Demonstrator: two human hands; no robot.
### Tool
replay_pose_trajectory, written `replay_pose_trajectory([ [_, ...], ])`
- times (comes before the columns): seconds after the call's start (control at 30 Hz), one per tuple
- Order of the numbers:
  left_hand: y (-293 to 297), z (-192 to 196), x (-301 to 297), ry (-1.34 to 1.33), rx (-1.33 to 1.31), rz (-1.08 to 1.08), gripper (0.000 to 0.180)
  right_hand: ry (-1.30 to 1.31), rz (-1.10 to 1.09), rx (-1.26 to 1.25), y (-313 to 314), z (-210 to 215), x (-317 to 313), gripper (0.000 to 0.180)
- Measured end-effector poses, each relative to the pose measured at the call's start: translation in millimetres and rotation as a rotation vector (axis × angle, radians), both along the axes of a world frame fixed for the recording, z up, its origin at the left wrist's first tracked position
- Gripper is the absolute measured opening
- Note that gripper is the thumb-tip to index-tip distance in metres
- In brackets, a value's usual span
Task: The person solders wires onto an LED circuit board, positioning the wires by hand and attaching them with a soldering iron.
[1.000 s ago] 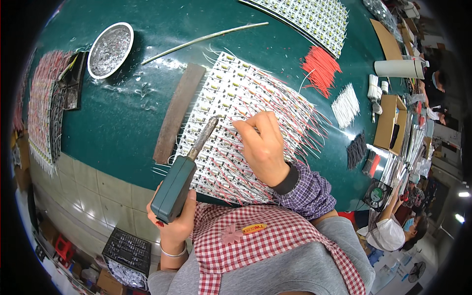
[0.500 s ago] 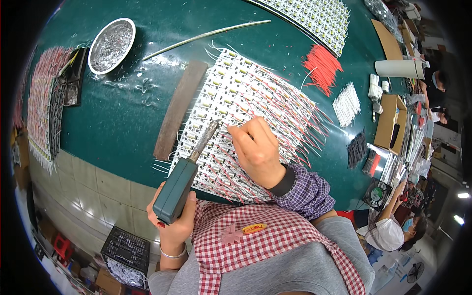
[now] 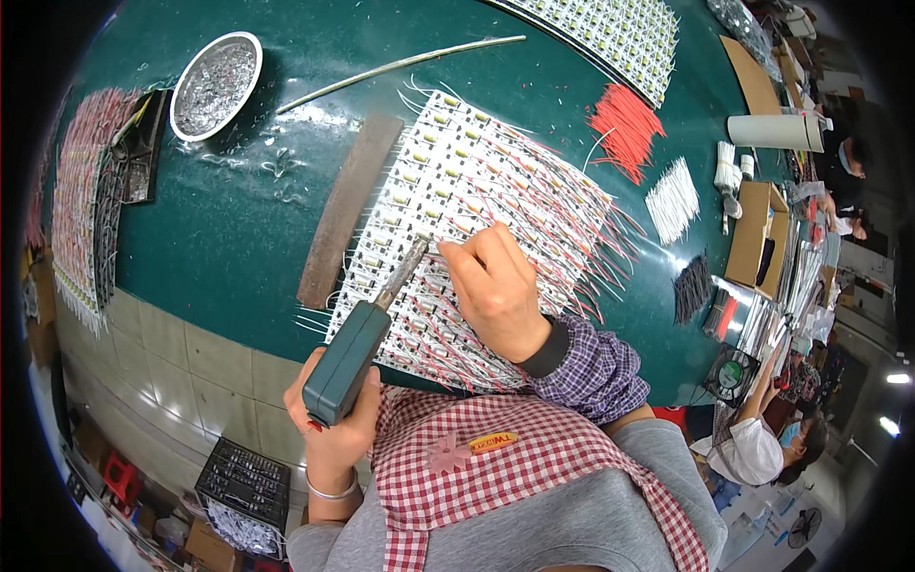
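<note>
Head camera: the left fingers [image 3: 295, 396] are wrapped around the dark green handle of a soldering iron [image 3: 345, 360], whose metal shaft slants up and to the right, away from them. The right fingers [image 3: 461, 262] are curled, thumb and forefinger pinched together just to the right of the iron's tip; whatever may lie between them is too small to tell. Beneath the right fingers lies a panel of small white circuit boards [image 3: 416, 181], flat on the green bench [image 3: 219, 238], with red and white leads [image 3: 562, 219] fanning out to their right. The iron's tip is over this panel, though I cannot tell whether it touches.

Left of the right fingers, beside the panel's edge, is a brown strip [image 3: 348, 214]. Well beyond the left fingers, ahead and to their left, sits a white-rimmed bowl [image 3: 193, 138] of silvery bits, with a wired stack of boards [image 3: 81, 200] farther left. Ahead of the right fingers lies a thin pale rod [image 3: 400, 66]. To their right are separate piles of red wires [image 3: 624, 132], white wires [image 3: 673, 202] and black wires [image 3: 692, 288].
</note>
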State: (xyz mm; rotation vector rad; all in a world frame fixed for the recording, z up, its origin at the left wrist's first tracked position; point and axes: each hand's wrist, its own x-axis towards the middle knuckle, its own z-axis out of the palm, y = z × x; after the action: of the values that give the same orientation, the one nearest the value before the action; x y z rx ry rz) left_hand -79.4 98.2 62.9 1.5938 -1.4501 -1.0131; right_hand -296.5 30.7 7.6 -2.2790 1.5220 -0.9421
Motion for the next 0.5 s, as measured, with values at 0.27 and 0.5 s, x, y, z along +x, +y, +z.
replay_pose_trajectory([
  [0.27,4,0,4,-0.021,-0.025,0.002,0.017,0.020,0.006,-0.004,1,0,1,0.031],
  [0.5,12,0,7,0.012,0.107,0.099,0.024,0.045,0.002,-0.005,2,0,1,0.031],
])
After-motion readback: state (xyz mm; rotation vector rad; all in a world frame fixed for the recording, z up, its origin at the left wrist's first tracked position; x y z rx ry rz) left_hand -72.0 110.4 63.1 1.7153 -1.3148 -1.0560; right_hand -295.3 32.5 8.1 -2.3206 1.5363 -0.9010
